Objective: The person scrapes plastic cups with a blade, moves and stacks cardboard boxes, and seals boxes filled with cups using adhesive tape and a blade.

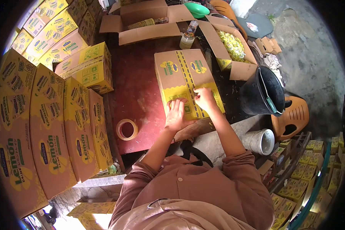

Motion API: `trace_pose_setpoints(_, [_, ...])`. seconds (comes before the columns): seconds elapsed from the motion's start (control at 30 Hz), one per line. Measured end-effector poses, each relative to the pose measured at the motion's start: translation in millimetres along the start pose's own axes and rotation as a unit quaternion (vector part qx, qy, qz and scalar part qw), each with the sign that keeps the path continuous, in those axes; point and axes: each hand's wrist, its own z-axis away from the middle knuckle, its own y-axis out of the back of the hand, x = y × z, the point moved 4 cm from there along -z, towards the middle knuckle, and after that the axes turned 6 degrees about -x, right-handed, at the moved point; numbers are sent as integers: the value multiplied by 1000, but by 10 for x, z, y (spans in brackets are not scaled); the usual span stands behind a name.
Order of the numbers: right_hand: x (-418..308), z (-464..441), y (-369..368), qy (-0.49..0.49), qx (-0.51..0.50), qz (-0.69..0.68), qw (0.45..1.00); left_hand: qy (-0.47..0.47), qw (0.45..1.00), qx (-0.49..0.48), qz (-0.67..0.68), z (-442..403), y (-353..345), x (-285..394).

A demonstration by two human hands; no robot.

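Observation:
A closed brown and yellow Lemon carton [180,78] lies on the red and dark tabletop [132,69], with a patterned strip along its middle seam. My left hand [176,114] rests with its fingers spread on the carton's near left part. Right of the strip, my right hand [205,99] touches the carton top with its fingers curled together; whether anything is between them is too small to tell. A roll of tape [127,129] lies on the red surface to the left of my left hand.
Stacked Lemon cartons [50,126] line the left side. At the back are an open carton [142,17], a bottle [188,35] and a green bowl [196,10]. An open box of yellow pieces [232,46], a black bucket [257,92] and a white bucket [261,141] stand on the right.

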Motion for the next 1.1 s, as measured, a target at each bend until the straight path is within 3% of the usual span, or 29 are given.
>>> trace_pose_setpoints(0.2, [-49, 395, 51, 49, 24, 23, 998, -6, 1000, 1, 4, 3, -6, -4])
trace_pose_setpoints(0.33, [-46, 708, 65, 33, 28, -40, 998, -6, 1000, -1, -3, 12, -4, 7])
trace_pose_setpoints(0.7, [-59, 1119, 116, -17, -16, -20, 1000, -14, 1000, 0, -10, 0, 28, 41])
trace_pose_setpoints(0.8, [-49, 1174, 109, 32, 25, -13, 999, -11, 1000, -3, -13, 0, 24, 43])
trace_pose_setpoints(0.9, [-109, 1278, 155, -39, -36, 2, 999, -13, 1000, -1, -5, 2, 4, 20])
trace_pose_setpoints(1.0, [3, 1415, 119, -37, -86, 68, 993, -16, 1000, 2, -7, -12, 20, 26])
trace_pose_setpoints(1.1, [203, 1555, 182, -50, -49, 71, 995, -34, 999, -19, -16, -70, 95, 58])
